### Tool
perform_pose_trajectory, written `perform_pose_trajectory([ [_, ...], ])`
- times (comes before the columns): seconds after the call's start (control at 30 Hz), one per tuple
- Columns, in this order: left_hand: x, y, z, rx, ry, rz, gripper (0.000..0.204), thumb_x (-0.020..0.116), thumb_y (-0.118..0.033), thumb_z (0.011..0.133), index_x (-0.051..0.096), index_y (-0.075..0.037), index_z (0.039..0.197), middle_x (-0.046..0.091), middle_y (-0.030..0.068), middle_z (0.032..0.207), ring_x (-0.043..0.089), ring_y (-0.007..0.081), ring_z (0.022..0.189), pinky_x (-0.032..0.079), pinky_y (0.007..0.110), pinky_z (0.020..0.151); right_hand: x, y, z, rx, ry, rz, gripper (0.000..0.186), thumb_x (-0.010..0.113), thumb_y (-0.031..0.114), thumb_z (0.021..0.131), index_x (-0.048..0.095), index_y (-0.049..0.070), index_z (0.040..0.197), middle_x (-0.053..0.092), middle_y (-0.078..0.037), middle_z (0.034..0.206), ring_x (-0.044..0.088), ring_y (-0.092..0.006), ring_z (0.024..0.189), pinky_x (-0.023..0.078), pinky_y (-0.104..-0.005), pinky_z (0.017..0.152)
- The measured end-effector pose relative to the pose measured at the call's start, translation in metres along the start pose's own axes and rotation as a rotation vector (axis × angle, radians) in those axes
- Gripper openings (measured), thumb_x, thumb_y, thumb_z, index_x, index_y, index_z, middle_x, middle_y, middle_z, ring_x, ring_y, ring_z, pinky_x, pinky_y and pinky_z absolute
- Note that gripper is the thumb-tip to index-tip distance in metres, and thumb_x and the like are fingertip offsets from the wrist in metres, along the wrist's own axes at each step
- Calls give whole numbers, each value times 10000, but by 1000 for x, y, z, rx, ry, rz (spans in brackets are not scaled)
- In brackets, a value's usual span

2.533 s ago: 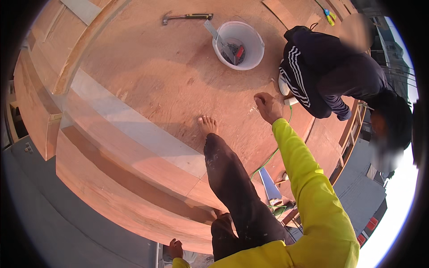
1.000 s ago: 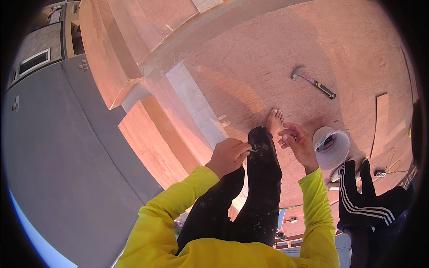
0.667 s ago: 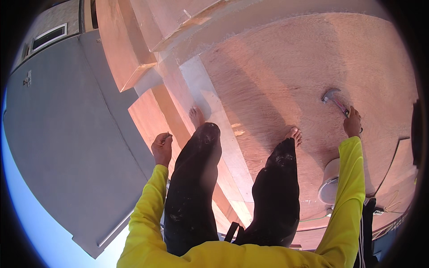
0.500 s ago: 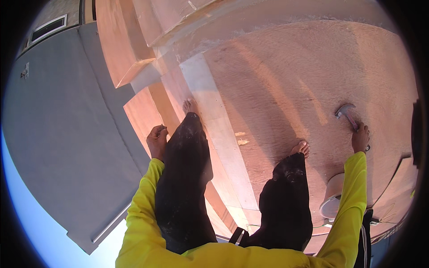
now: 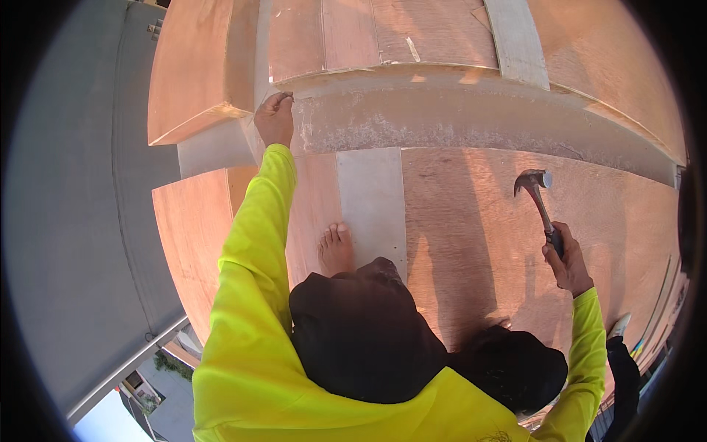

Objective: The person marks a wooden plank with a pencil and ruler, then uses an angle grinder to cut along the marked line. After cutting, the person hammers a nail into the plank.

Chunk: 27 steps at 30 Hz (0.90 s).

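Observation:
My right hand (image 5: pixel 565 264) is wrapped round the dark grip of a claw hammer (image 5: pixel 543 208), held up over the reddish plywood sheet (image 5: pixel 471 236) with its metal head pointing away from me. On the far left, my left hand (image 5: pixel 275 118) reaches out with fingertips pinched together. A tiny dark thing seems to show at the fingertips, too small to name. That hand is by the near corner of a raised plywood panel (image 5: pixel 298 44), at the left end of a grey-brown concrete beam (image 5: pixel 442 110).
My bare foot (image 5: pixel 336 248) stands on the plywood beside a pale grey strip (image 5: pixel 374 206). At the left, a plywood box edge (image 5: pixel 195 236) drops off toward a grey wall (image 5: pixel 66 206). Another person's dark trouser leg (image 5: pixel 624 376) stands at the lower right.
The hammer has come up off the plywood in my right hand. My left hand has moved forward to the raised panel's corner. My knees are bent lower and the view has shifted.

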<state>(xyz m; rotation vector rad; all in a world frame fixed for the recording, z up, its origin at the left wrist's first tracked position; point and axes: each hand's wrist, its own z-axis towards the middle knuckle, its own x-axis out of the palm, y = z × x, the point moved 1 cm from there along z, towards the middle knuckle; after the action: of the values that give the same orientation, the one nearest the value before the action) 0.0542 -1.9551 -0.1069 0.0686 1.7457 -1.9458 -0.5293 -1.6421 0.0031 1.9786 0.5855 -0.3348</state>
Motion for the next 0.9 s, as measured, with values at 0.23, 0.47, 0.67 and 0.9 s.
perform_pose_trajectory([
  [0.23,32,30,81,57,-37,14,156,737,-96,812,795,-60,951,735,131,951,701,223,930,532,320,871,97,181,116,9,169,-41,338,620,157,1006,506,9,1288,560,-23,759,519,-90,632,470,-278,593],
  [0.47,39,45,90,21,24,-68,136,741,-77,832,790,-53,956,721,104,966,696,181,886,538,292,821,204,236,194,-164,23,236,340,607,107,995,508,9,1305,539,-4,801,501,-69,685,462,-249,619],
  [0.67,34,60,90,92,6,-57,120,749,-56,839,784,-52,954,714,82,949,686,162,873,535,282,811,247,270,241,-50,120,106,435,678,28,892,516,6,1296,549,4,834,487,-51,728,454,-236,655],
  [0.9,41,49,89,96,-7,-28,115,746,-42,772,771,-61,883,707,101,876,653,265,907,519,375,829,250,281,259,-346,20,36,508,676,66,906,485,65,1377,602,-100,863,584,-216,711,501,-329,687],
])
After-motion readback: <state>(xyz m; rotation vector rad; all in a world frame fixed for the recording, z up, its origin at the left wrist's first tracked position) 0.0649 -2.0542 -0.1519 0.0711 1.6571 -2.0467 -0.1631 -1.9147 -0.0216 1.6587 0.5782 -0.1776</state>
